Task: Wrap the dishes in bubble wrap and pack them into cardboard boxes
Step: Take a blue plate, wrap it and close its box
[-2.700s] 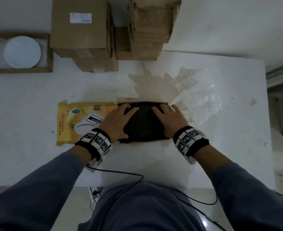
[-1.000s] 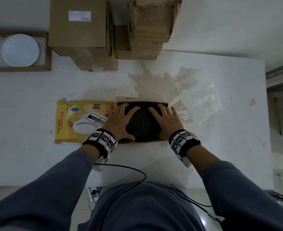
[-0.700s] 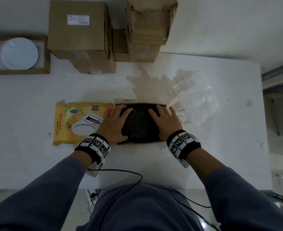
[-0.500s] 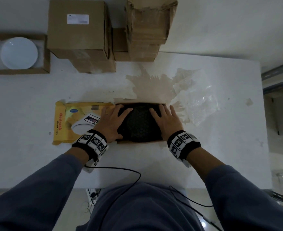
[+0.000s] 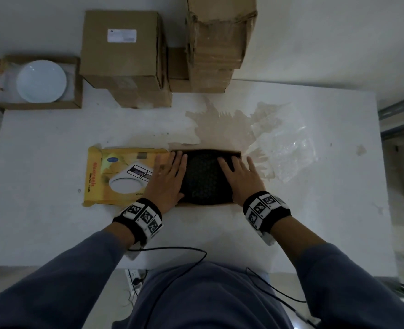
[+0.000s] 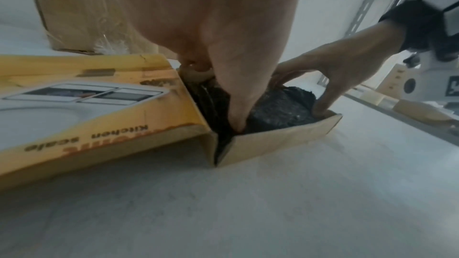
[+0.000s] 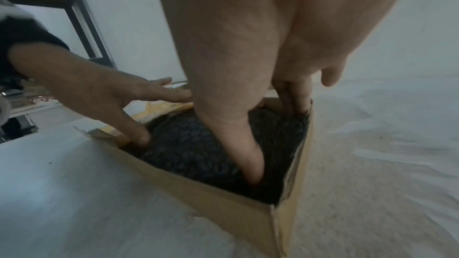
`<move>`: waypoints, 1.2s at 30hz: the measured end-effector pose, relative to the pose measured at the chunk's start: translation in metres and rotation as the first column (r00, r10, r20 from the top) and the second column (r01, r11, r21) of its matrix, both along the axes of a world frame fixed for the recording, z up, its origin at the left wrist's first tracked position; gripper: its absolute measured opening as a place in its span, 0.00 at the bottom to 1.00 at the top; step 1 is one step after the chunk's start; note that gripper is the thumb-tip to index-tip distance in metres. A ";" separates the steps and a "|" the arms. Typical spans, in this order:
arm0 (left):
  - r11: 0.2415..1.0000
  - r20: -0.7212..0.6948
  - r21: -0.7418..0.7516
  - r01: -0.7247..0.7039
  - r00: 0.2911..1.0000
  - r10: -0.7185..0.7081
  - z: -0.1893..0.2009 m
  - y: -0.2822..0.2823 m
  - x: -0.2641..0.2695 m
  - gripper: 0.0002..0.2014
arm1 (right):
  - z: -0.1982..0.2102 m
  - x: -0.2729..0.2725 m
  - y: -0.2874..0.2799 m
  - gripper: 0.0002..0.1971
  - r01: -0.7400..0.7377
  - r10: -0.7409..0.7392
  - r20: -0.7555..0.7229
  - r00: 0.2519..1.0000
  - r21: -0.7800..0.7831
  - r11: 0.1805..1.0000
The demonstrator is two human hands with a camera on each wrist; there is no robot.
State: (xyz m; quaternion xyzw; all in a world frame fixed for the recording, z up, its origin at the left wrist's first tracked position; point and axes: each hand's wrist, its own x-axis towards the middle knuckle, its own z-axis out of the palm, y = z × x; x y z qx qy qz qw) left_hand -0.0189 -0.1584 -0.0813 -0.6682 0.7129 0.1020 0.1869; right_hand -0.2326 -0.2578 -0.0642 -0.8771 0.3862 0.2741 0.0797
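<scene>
A dish wrapped in black bubble wrap [image 5: 204, 179] [image 6: 280, 111] [image 7: 188, 148] lies inside a shallow open cardboard box [image 5: 205, 204] [image 6: 278, 142] [image 7: 223, 201] at the table's middle. My left hand [image 5: 170, 179] [image 6: 223, 66] presses flat on the bundle's left side, thumb pushed down at the near corner. My right hand [image 5: 240, 179] [image 7: 248, 85] presses flat on its right side, fingertips dug in along the box wall. The box's yellow lid [image 5: 122, 174] [image 6: 87, 109], printed with a kitchen scale, lies folded open to the left.
A white plate [image 5: 41, 81] sits in an open carton [image 5: 39, 105] at the back left. Closed cartons [image 5: 122, 48] and a stack of flat cardboard [image 5: 217, 43] stand at the back. Clear plastic film [image 5: 284, 143] lies right of the box.
Both hands stayed on the bundle, shifting a little and flattening. The left hand slid slightly left, toward the lid's hinge.
</scene>
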 end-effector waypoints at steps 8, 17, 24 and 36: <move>0.995 0.241 0.088 -0.039 0.970 0.017 -0.006 0.020 -0.016 0.37 | -0.008 -0.012 0.023 0.38 0.017 -0.048 -0.203 0.978 -0.153 0.988; 0.986 0.277 0.161 -0.047 0.961 0.001 -0.012 0.011 -0.022 0.35 | -0.023 -0.011 0.029 0.37 0.053 -0.089 -0.212 0.973 -0.171 0.984; 0.986 -0.059 0.075 -0.148 0.986 0.153 -0.001 0.018 -0.015 0.39 | -0.014 -0.011 0.025 0.38 0.078 -0.088 -0.160 0.983 -0.070 0.995; 0.968 -0.468 -0.086 -0.236 0.867 0.170 -0.008 0.055 -0.032 0.15 | 0.000 -0.034 0.049 0.25 -0.041 0.030 -0.133 0.991 -0.078 0.996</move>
